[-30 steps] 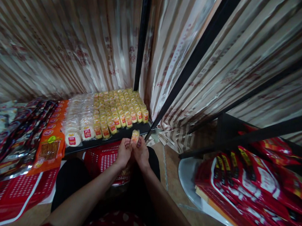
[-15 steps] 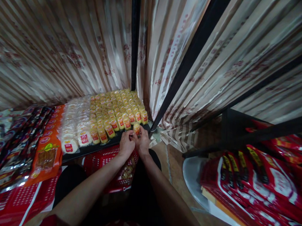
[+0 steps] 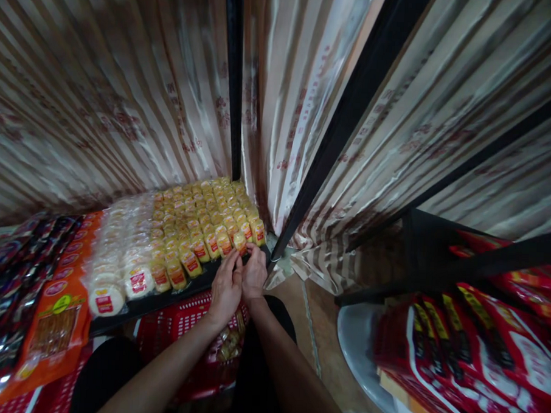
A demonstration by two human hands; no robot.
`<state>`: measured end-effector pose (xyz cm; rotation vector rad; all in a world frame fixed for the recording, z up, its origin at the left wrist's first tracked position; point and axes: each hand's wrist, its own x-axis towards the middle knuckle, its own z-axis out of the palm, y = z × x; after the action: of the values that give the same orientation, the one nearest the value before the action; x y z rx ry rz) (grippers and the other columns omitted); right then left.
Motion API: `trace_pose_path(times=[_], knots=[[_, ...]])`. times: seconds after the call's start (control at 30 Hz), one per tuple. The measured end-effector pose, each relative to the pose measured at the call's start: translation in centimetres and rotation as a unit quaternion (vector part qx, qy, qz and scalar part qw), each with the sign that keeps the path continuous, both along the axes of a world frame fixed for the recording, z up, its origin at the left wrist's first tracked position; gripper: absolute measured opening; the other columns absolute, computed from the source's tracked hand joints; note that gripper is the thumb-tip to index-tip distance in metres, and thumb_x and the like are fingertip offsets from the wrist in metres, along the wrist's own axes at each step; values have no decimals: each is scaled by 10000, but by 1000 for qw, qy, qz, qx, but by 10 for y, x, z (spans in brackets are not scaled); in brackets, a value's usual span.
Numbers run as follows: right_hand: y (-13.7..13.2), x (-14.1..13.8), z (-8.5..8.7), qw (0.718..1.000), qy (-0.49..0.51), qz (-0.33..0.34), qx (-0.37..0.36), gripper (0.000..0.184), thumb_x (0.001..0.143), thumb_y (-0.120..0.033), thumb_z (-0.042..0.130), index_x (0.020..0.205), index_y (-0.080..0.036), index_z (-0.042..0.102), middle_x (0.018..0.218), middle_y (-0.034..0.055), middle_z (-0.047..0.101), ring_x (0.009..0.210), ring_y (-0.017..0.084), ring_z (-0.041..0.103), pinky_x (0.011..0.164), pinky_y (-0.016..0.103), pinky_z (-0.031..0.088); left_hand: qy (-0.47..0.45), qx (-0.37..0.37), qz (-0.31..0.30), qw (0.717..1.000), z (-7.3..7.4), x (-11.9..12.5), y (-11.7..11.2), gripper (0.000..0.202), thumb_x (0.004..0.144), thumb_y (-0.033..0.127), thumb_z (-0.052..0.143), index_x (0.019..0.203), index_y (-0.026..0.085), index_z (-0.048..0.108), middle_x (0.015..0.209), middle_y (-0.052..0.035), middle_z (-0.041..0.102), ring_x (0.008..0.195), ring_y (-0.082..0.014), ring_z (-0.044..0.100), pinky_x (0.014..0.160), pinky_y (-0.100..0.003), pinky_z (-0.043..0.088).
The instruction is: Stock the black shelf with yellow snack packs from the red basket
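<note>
Both my hands meet at the front edge of a low black shelf (image 3: 199,283). Between their fingertips is a small yellow wrapped cake (image 3: 240,241) with a red label, at the front of the rows. My left hand (image 3: 227,285) has its fingers closed against the cake's near side. On its right side, my right hand (image 3: 254,271) pinches it with bent fingers. Behind and to the left, many like yellow wrapped cakes (image 3: 202,218) stand in tight rows. White round wrapped cakes (image 3: 138,279) sit in rows left of them.
An orange snack packet (image 3: 53,324) and dark packets (image 3: 26,262) lie at left. Below the shelf is a red basket (image 3: 174,324) with wrapped items inside. Black posts (image 3: 298,213) rise before pleated curtains (image 3: 185,75). Red packets (image 3: 474,343) fill a basket at right, near a grey stool (image 3: 360,350).
My hands have carried the small cake forward onto the front of the rows. The view has shifted, so the shelf appears lower and farther left.
</note>
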<state>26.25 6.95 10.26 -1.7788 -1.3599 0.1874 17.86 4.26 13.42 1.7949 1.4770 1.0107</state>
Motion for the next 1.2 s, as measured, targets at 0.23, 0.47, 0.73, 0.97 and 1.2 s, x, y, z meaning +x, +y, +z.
trace_pose_path(times=[0.23, 0.47, 0.73, 0.97, 1.2], knots=[[4, -2, -1, 1000, -5, 10, -11, 253, 831, -260, 432, 1056, -168, 504, 830, 49, 597, 768, 189, 547, 713, 297, 422, 42, 16, -21, 999, -1, -3, 2, 463, 829, 144, 367, 1281, 156, 470, 1369, -87, 461, 1294, -180, 381, 1117, -388, 277], [7, -1, -2, 999, 4, 37, -14, 265, 830, -249, 425, 1068, -161, 499, 873, 61, 603, 789, 181, 553, 742, 295, 418, 58, 28, -26, 998, -5, -4, 5, 453, 839, 161, 358, 1277, 139, 469, 1374, -104, 454, 1294, -193, 379, 1104, -401, 295], [9, -3, -14, 996, 39, 67, 44, 351, 810, -162, 426, 1156, -179, 481, 1110, 99, 522, 918, 169, 535, 822, 310, 454, 55, 10, -32, 998, -9, -6, 4, 459, 832, 154, 359, 1274, 167, 485, 1363, -79, 471, 1279, -185, 395, 1099, -393, 298], [5, 1, -20, 995, 22, 88, 38, 347, 841, -204, 446, 1171, -215, 550, 1060, 70, 457, 940, 163, 536, 810, 274, 471, 97, -11, -24, 995, -1, 2, 8, 461, 861, 175, 327, 1304, 148, 454, 1397, -76, 432, 1290, -183, 377, 1097, -376, 287], [6, 4, -19, 993, 12, 115, 19, 415, 843, -230, 442, 1252, -235, 513, 1019, 47, 504, 943, 163, 536, 829, 250, 455, 95, -19, -24, 995, -8, 5, 10, 454, 872, 162, 320, 1309, 164, 444, 1411, -74, 413, 1310, -183, 354, 1104, -373, 266]])
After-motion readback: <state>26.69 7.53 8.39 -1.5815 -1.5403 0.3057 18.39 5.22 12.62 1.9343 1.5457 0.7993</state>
